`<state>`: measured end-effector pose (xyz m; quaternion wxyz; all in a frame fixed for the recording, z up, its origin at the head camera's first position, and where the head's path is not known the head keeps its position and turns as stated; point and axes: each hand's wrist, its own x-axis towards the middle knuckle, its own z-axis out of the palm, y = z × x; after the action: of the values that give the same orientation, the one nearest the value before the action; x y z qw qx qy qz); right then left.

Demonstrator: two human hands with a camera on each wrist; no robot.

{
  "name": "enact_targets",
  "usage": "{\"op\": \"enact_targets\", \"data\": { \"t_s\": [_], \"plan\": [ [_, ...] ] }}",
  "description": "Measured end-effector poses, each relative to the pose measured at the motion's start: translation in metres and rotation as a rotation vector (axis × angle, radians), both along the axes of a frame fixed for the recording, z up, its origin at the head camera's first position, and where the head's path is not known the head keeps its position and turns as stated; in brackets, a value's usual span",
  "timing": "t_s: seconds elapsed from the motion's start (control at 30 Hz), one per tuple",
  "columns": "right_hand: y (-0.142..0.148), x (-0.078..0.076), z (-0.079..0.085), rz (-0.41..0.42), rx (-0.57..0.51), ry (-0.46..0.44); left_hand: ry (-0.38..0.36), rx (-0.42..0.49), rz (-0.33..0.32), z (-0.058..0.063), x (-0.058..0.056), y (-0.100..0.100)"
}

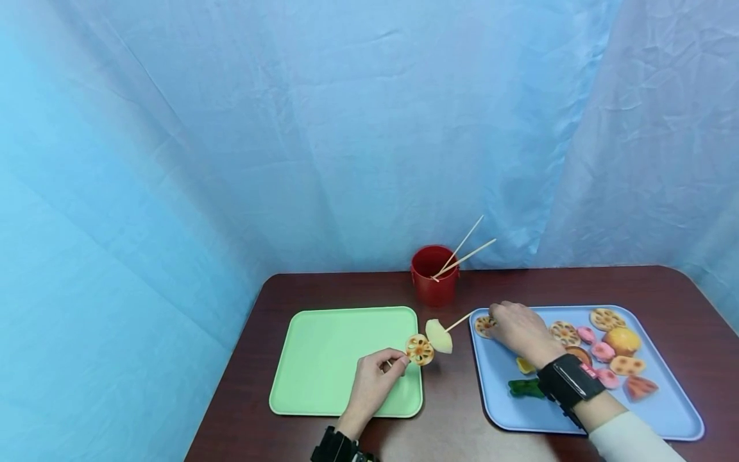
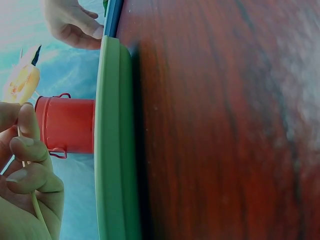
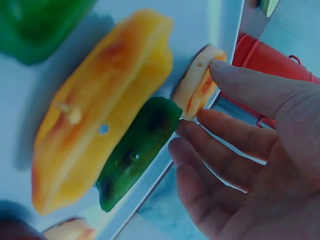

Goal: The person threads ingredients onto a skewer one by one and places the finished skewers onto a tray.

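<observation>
My left hand (image 1: 372,385) grips a thin wooden skewer (image 1: 458,322) over the right side of the green tray. Threaded on the skewer are a browned lotus root slice (image 1: 419,350) close to the fingertips and a pale yellow piece (image 1: 439,336) farther along. In the left wrist view the skewer runs through the curled fingers (image 2: 30,175). Over the blue tray's far left corner, my right hand (image 1: 522,330) pinches another lotus root slice (image 3: 200,82) between thumb and fingers. Beside that slice lie a dark green pepper piece (image 3: 142,150) and a yellow pepper piece (image 3: 105,110).
The green tray (image 1: 329,359) sits left, the blue tray (image 1: 502,410) right. On the blue one are more lotus root slices (image 1: 607,319), pink pieces (image 1: 603,351), a yellow rounded piece (image 1: 622,341) and a reddish wedge (image 1: 641,387). Behind stands a red bucket (image 1: 435,289) with skewers.
</observation>
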<state>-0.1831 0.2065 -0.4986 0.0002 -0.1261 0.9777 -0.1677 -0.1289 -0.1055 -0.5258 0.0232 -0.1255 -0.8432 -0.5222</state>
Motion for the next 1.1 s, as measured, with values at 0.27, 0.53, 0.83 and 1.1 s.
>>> {"op": "enact_targets", "data": {
  "t_s": [0.27, 0.53, 0.83, 1.1],
  "plan": [
    [-0.001, 0.001, 0.000, 0.007, 0.018, -0.005, 0.001, 0.010, -0.005, -0.001, -0.001, 0.000],
    [0.001, 0.004, 0.003, -0.013, 0.015, -0.019, -0.001, 0.012, -0.010, -0.001, -0.002, 0.000],
    [0.008, 0.017, 0.008, -0.022, -0.153, -0.050, -0.015, 0.001, -0.008, 0.000, -0.003, -0.002],
    [0.015, 0.026, 0.015, -0.066, -0.193, -0.057, -0.026, 0.004, -0.009, 0.002, -0.005, -0.003]
  ]
}}
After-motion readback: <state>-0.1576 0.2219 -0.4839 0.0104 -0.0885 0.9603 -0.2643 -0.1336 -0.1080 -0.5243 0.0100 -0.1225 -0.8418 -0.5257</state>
